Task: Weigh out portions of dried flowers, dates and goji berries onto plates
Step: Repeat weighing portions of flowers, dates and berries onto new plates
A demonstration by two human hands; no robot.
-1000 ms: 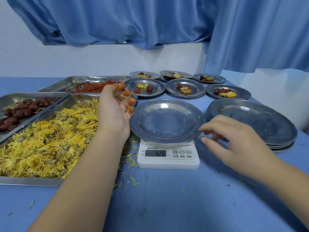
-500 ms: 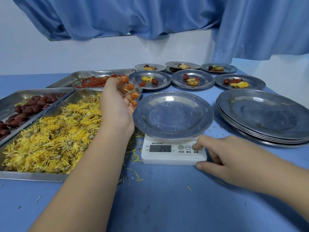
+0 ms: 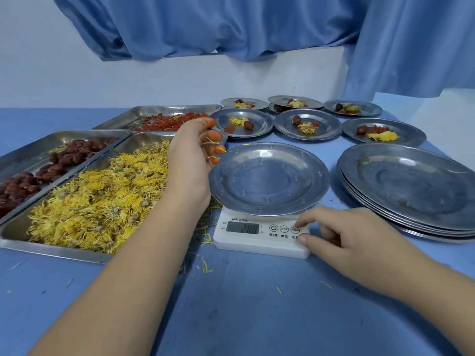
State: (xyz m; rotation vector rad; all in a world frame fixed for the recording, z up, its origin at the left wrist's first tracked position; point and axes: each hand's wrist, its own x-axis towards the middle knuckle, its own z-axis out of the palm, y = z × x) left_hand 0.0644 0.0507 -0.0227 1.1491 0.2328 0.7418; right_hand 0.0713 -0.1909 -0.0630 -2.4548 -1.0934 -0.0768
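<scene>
Toward the near middle of the blue table [image 3: 244,304] stands a white kitchen scale [image 3: 257,242] carrying one steel plate [image 3: 268,181] with nothing on it; the display [image 3: 243,228] shows a non-zero figure.

Right hand [image 3: 359,242]: index fingertip on the rightmost button, thumb resting at the scale's near right corner, remaining fingers bent under; it grips nothing. Judged step: zeroing the scale under the bare plate.

Left hand [image 3: 190,160]: raised just beside the plate's left rim, its fingers, capped in orange finger cots, loosely curled; only stray petals cling to them, and no portion is seen in its grasp.

Stock along the left edge: dried chrysanthemum flowers [image 3: 102,196] heaped in the nearest tray [image 3: 51,249]; dates [image 3: 64,158] in the tray [image 3: 25,152] at the left edge; goji berries [image 3: 169,122] in the tray [image 3: 159,109] toward the far side; all three remain well supplied.

Work done: at least six finished plates [image 3: 408,136] sit at the far right corner, each bearing flowers, a date and berries.

Work outstanding: the plate on the scale has received none of the three items; a stack of unused plates [image 3: 411,186] waits at the right edge; the task is judged partly complete, with several portions still to weigh.
</scene>
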